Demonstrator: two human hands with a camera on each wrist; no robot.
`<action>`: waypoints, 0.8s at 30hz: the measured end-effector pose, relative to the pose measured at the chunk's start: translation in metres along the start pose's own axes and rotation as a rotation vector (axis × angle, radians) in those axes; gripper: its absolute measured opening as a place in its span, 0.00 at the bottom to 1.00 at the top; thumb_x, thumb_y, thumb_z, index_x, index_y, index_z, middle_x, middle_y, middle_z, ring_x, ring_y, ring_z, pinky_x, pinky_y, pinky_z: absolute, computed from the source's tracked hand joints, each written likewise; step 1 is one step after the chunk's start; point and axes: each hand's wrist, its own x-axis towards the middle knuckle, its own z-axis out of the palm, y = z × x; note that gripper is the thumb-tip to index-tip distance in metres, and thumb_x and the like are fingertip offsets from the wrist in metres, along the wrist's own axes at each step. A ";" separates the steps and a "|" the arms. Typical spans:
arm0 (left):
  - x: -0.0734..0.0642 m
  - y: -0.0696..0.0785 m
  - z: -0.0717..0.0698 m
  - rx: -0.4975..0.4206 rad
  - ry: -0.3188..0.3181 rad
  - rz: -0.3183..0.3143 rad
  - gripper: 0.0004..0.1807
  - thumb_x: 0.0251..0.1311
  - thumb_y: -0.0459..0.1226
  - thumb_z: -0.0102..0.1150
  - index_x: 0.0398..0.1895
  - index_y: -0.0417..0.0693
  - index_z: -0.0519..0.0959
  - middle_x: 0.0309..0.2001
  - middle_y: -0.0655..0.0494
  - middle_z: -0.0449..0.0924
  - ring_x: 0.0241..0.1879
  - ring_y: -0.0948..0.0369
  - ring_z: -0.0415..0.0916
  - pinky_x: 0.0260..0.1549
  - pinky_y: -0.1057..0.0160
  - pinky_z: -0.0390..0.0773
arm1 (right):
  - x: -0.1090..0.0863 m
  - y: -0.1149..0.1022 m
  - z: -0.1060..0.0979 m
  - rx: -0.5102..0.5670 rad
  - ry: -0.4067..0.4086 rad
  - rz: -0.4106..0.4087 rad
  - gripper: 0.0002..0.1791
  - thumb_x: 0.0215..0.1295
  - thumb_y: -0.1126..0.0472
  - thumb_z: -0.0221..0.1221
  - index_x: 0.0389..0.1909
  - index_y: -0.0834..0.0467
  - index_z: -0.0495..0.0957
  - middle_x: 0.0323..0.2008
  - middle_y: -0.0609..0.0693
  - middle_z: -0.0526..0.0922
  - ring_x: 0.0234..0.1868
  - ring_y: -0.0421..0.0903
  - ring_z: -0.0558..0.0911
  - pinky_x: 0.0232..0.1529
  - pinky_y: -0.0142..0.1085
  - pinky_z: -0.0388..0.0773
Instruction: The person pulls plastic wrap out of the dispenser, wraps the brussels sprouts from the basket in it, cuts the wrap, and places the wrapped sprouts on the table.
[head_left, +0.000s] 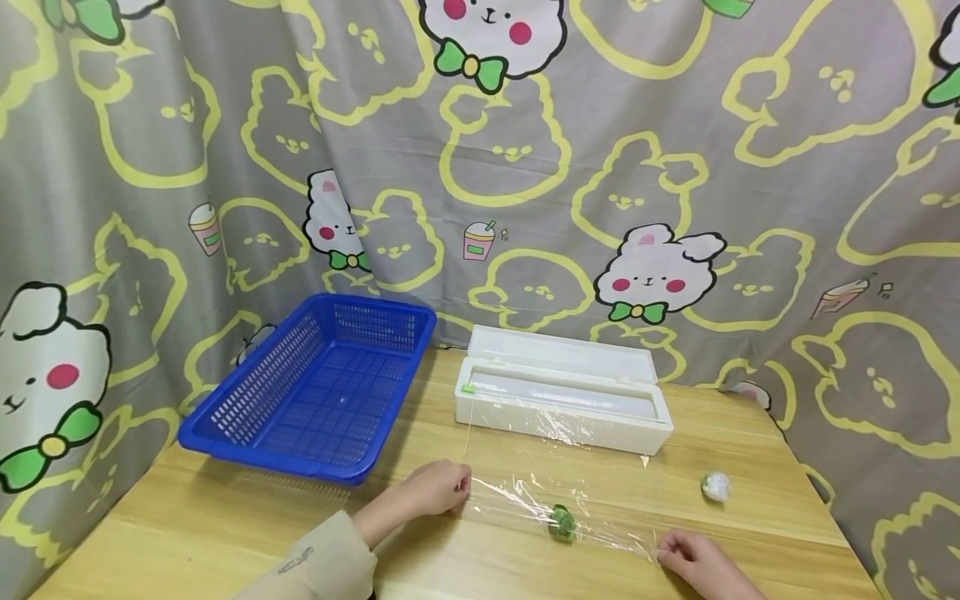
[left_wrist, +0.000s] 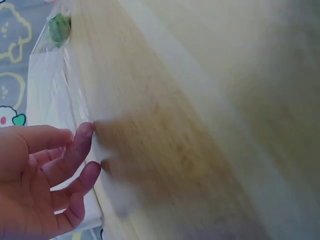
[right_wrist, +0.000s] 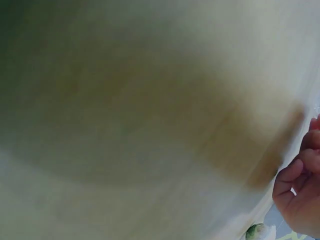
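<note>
A sheet of clear plastic wrap (head_left: pixel 519 490) stretches toward me from a white wrap dispenser box (head_left: pixel 558 427). My left hand (head_left: pixel 441 488) pinches the near left corner of the film between thumb and forefinger. At the near right corner, my right hand (head_left: pixel 696 557) pinches it with curled fingers. Between the hands, a small green vegetable (head_left: pixel 561 523) shows at the film, low over the table; its exact kind is not clear. In the left wrist view the left hand's (left_wrist: pixel 52 175) other fingers bend loosely near the wood. The right hand (right_wrist: pixel 302 185) appears at that wrist view's edge.
A blue plastic basket (head_left: pixel 390 417) stands at the left of the wooden table (head_left: pixel 225 525). On the right lies a small green piece bundled in clear film (head_left: pixel 716 487). The box's lid (head_left: pixel 562 352) is raised at the back, near a patterned curtain (head_left: pixel 525 275).
</note>
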 end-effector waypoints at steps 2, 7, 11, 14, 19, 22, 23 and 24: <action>0.001 0.001 0.000 0.015 0.004 -0.007 0.10 0.52 0.31 0.56 0.18 0.52 0.71 0.13 0.67 0.69 0.15 0.70 0.63 0.16 0.71 0.64 | 0.002 -0.001 0.001 -0.037 0.005 0.016 0.09 0.62 0.59 0.55 0.27 0.61 0.72 0.19 0.43 0.66 0.21 0.31 0.63 0.22 0.29 0.60; 0.002 0.003 0.001 0.061 0.012 -0.011 0.11 0.48 0.28 0.58 0.16 0.51 0.72 0.14 0.66 0.68 0.16 0.69 0.63 0.17 0.70 0.64 | 0.007 -0.007 0.006 -0.152 0.068 0.082 0.06 0.58 0.62 0.56 0.24 0.58 0.72 0.19 0.45 0.66 0.21 0.34 0.62 0.23 0.30 0.59; 0.003 0.005 0.004 0.155 0.077 -0.016 0.11 0.44 0.28 0.57 0.15 0.53 0.72 0.15 0.65 0.70 0.17 0.66 0.65 0.16 0.68 0.64 | 0.010 -0.013 0.009 -0.217 0.115 0.078 0.05 0.54 0.65 0.56 0.22 0.56 0.72 0.18 0.44 0.65 0.20 0.34 0.62 0.23 0.29 0.59; 0.005 0.007 0.007 0.235 0.134 -0.001 0.10 0.41 0.29 0.57 0.14 0.54 0.73 0.16 0.63 0.72 0.17 0.64 0.68 0.14 0.67 0.64 | 0.010 -0.015 0.010 -0.249 0.136 0.057 0.06 0.52 0.66 0.56 0.21 0.56 0.71 0.17 0.44 0.65 0.20 0.33 0.61 0.22 0.29 0.59; 0.006 0.008 0.008 0.299 0.149 0.019 0.11 0.42 0.31 0.62 0.12 0.54 0.73 0.16 0.62 0.70 0.17 0.65 0.67 0.12 0.68 0.64 | 0.009 -0.017 0.011 -0.296 0.170 0.049 0.07 0.51 0.66 0.57 0.20 0.54 0.70 0.17 0.43 0.65 0.19 0.33 0.61 0.21 0.29 0.58; 0.007 0.007 0.008 0.287 0.138 0.014 0.11 0.41 0.31 0.64 0.13 0.54 0.72 0.17 0.62 0.67 0.18 0.65 0.64 0.12 0.69 0.64 | 0.009 -0.019 0.011 -0.303 0.182 0.061 0.07 0.50 0.66 0.58 0.22 0.55 0.69 0.17 0.43 0.64 0.19 0.33 0.60 0.21 0.29 0.57; 0.008 0.006 0.008 0.273 0.140 0.023 0.11 0.40 0.31 0.64 0.14 0.54 0.72 0.18 0.61 0.66 0.19 0.65 0.64 0.13 0.70 0.63 | 0.009 -0.019 0.011 -0.303 0.185 0.067 0.07 0.50 0.66 0.58 0.23 0.55 0.68 0.18 0.43 0.64 0.19 0.34 0.60 0.21 0.29 0.57; 0.009 0.006 0.009 0.254 0.144 0.037 0.11 0.40 0.30 0.64 0.14 0.54 0.72 0.19 0.61 0.65 0.19 0.66 0.63 0.14 0.70 0.63 | 0.010 -0.020 0.011 -0.301 0.190 0.075 0.08 0.49 0.67 0.59 0.23 0.55 0.68 0.18 0.44 0.63 0.19 0.34 0.60 0.21 0.29 0.57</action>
